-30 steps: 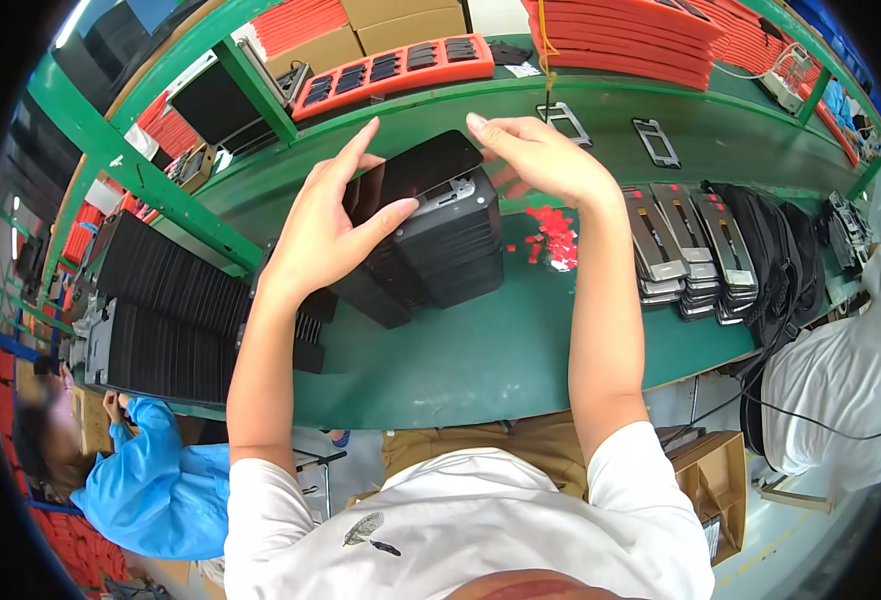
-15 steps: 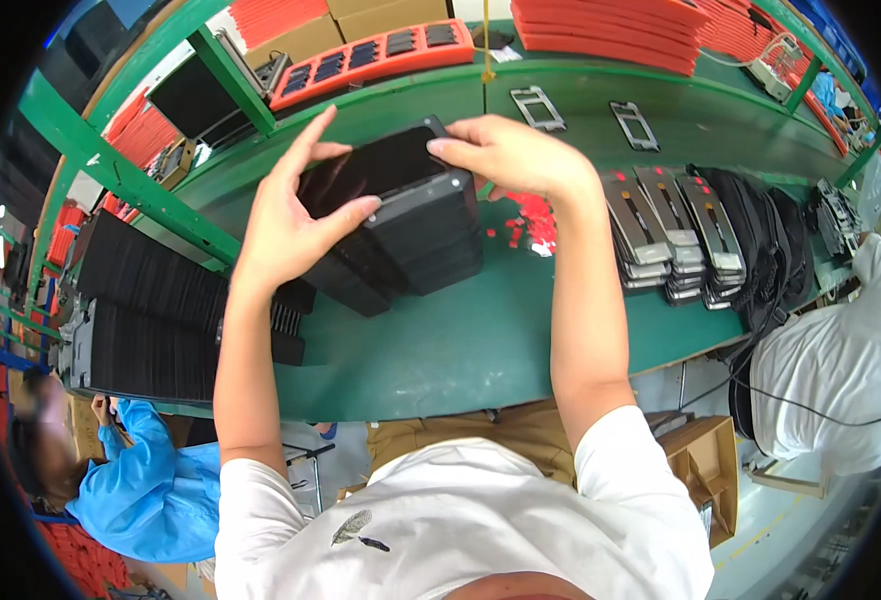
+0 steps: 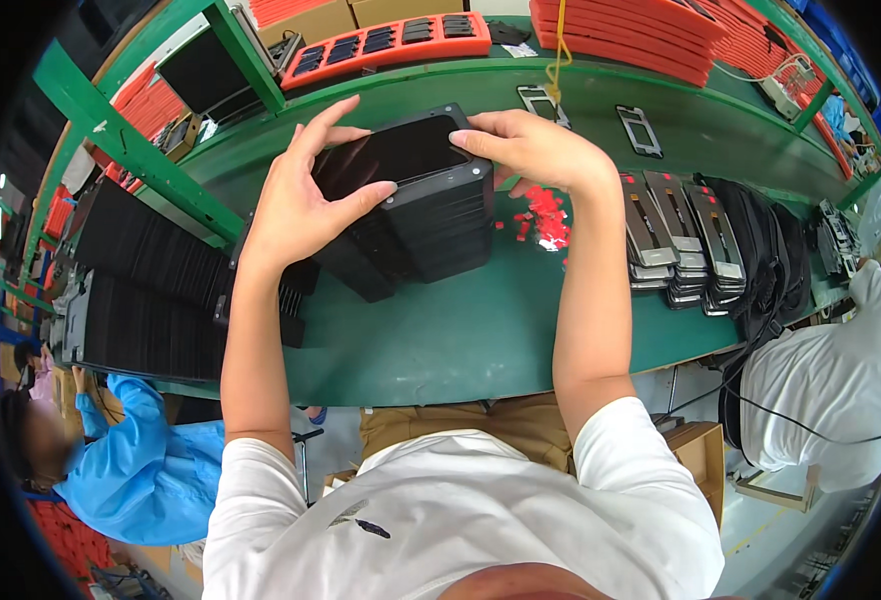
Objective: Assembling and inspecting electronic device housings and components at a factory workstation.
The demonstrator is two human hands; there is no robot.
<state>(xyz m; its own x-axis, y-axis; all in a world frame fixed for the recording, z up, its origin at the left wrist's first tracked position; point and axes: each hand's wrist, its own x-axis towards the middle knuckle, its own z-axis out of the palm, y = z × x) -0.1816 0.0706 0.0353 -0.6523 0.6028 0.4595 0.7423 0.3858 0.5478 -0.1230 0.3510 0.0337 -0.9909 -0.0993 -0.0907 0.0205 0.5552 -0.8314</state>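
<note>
A tall stack of black frames (image 3: 441, 235) stands on the green bench, with a glossy black screen panel (image 3: 401, 155) lying on top inside a black frame with pale corner spots. My left hand (image 3: 306, 195) spans the panel's left end, thumb at the near edge and fingers at the far edge. At the right end, my right hand (image 3: 541, 150) has its thumb on the panel's corner, the other fingers curling behind the frame and partly hidden. Small red pieces (image 3: 546, 220) are scattered beside the stack. Two silvery frames, one the flat frame (image 3: 640, 130), lie farther back.
Long rows of black frames (image 3: 151, 320) fill the bench's left side. Phone-like metal parts (image 3: 676, 230) are piled at right beside a black bag (image 3: 751, 235). A red tray (image 3: 391, 50) sits on the shelf behind. People in blue (image 3: 151, 470) and white (image 3: 811, 380) are at either side.
The view has shifted slightly. Both hands stay at the panel's two ends on top of the stack, and the left thumb still rests at its near edge.
</note>
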